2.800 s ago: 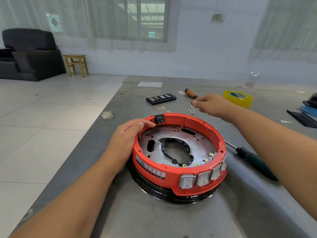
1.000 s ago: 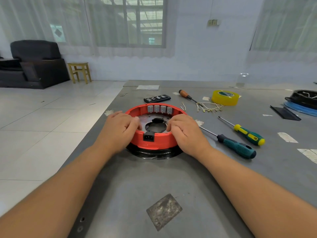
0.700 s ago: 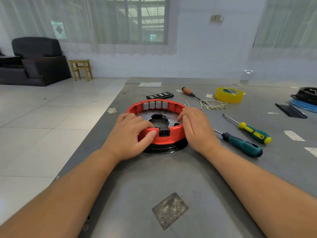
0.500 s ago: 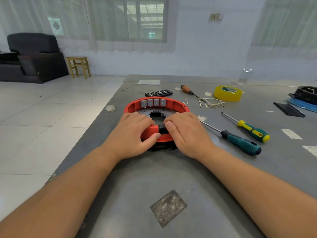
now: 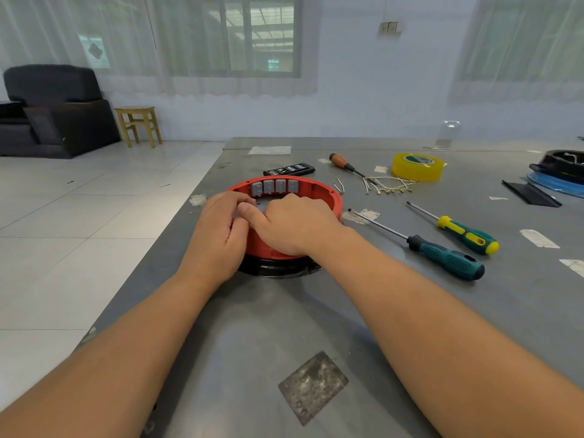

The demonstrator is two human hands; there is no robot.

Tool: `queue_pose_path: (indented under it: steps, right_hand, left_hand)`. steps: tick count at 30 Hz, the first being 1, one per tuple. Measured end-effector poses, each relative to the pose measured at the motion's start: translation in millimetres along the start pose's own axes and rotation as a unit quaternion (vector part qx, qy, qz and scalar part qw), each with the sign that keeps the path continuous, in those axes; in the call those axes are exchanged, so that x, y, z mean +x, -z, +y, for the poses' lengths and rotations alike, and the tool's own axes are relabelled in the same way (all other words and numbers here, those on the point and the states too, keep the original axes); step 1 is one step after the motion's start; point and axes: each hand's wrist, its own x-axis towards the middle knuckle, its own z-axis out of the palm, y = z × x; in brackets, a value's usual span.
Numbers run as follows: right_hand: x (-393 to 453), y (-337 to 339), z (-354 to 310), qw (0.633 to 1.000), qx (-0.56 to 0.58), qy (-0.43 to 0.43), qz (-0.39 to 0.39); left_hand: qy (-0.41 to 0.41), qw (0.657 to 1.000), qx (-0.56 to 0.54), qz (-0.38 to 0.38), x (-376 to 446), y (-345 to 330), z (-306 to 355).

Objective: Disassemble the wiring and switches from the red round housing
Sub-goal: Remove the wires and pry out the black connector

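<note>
red round housing (image 5: 328, 197) sits on a black base (image 5: 278, 269) on the grey table (image 5: 316, 311), near the table's left edge and straight ahead of the person. both hands lie over its near half: the left hand (image 5: 218, 238) wraps the rim at about 8 o'clock of the ring, its fingers curled over the top edge into the inside, and the right hand (image 5: 294, 226) covers the rim from about 6 to 4 o'clock with fingers bent down into the housing. the right thumb reaches across to touch the left fingertips near 9 o'clock; whether anything small is pinched between them cannot be told, since the hands hide that spot. four grey switches (image 5: 274, 186) stand in a row along the inner wall at 12 o'clock of the ring, clear of both hands. at about 1 o'clock from the housing lies a loose bundle of pale wires (image 5: 388, 186) with a wooden-handled screwdriver (image 5: 346, 165) across it, and just past them one roll of yellow tape (image 5: 417, 167). at 3 o'clock lie two more screwdrivers, apart from each other: a dark green one (image 5: 442, 259) nearer, and a green and yellow one (image 5: 464, 235) beyond it. one black bit case (image 5: 290, 169) lies at 12 o'clock, just behind the ring.
</note>
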Motion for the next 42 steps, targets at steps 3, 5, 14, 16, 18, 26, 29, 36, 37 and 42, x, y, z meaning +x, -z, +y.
queue_pose_path:
  steps: [3, 5, 14, 16, 18, 26, 29, 36, 37, 42]
  right_hand:
    - [5, -5, 3, 0.999, 0.011, -0.019, -0.033]
    - [7, -6, 5, 0.999, 0.02, -0.03, -0.039]
    - [3, -12, -5, 0.998, 0.034, -0.045, 0.026]
    - [1, -12, -5, 0.997, 0.03, -0.048, 0.045]
    - [0, -13, -6, 0.996, 0.031, -0.054, 0.058]
    - [-4, -13, -9, 0.99, 0.012, -0.074, 0.119]
    - [-5, -13, -10, 0.99, 0.013, -0.076, 0.118]
    - [-3, -13, -12, 0.988, 0.016, -0.085, 0.124]
    - [-3, -13, -11, 0.989, 0.018, -0.084, 0.124]
    - [-5, -10, -6, 0.99, 0.039, -0.069, 0.119]
  left_hand:
    - [0.006, 0.999, 0.022, 0.023, 5, -2, -5]
    - [0.015, 0.999, 0.032, 0.036, 7, -3, -7]
    - [0.008, 0.998, 0.038, 0.053, 7, -3, -8]
    - [0.008, 0.998, 0.039, 0.051, 7, -3, -9]
    - [0.005, 0.998, 0.038, 0.049, 7, -3, -10]
    - [0.016, 0.998, 0.041, 0.049, 7, -3, -9]
    - [0.02, 0.998, 0.04, 0.049, 7, -3, -8]
    - [0.016, 0.998, 0.04, 0.039, 7, -3, -8]
    - [0.017, 0.998, 0.04, 0.037, 8, -3, -9]
    - [0.02, 0.998, 0.041, 0.038, 8, -3, -9]
